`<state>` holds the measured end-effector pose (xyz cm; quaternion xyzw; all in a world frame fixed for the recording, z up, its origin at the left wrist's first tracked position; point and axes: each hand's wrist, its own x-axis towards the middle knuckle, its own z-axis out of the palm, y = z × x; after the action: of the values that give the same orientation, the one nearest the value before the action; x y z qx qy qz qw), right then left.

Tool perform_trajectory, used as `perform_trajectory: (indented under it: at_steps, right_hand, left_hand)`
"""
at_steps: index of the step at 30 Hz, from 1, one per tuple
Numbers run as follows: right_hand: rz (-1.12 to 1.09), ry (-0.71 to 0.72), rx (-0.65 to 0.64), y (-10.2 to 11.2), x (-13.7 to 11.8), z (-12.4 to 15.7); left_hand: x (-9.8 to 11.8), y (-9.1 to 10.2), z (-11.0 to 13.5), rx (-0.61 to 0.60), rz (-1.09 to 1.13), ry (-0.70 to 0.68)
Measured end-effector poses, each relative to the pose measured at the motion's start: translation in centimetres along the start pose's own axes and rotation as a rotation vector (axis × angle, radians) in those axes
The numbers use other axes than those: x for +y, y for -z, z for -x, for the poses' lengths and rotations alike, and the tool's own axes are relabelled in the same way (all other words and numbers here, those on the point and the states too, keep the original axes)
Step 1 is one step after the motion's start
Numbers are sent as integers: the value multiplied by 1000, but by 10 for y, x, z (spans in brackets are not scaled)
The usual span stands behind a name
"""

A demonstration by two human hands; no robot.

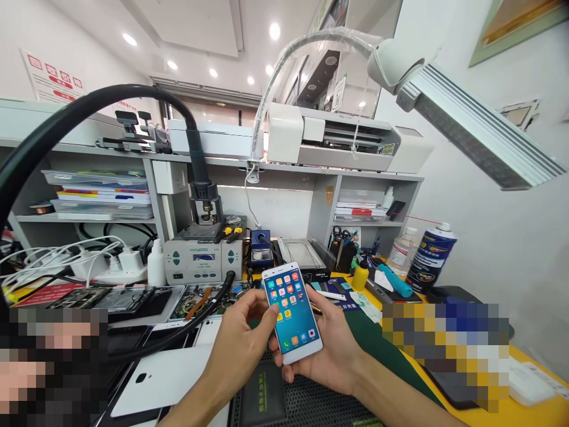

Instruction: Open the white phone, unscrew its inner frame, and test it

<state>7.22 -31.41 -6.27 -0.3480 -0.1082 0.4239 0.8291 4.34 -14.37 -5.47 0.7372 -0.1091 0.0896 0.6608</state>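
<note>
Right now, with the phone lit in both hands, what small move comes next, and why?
Probably a thumb tap by the left hand: the phone shows a lit home screen of icons, the right hand cradles it from below, and the left thumb rests at the screen's left edge.

Phone (291,314) at centre, resting in right hand (329,356); left hand (240,350) touches it at nine o'clock. Mat (284,397) lies at six o'clock, soldering station (202,261) behind at ten, spray can (431,255) at two, back cover (164,373) at eight.
</note>
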Motion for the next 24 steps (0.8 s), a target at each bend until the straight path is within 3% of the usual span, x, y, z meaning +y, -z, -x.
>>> perform_trajectory:
  at_steps: [10,24]
  right_hand:
    - [-31,-6,-20,0,0,2]
    - [-52,-8,16,1,0,2]
  left_hand:
    - [9,-1,5,22,58,45]
    - [4,-3,3,51,34,21]
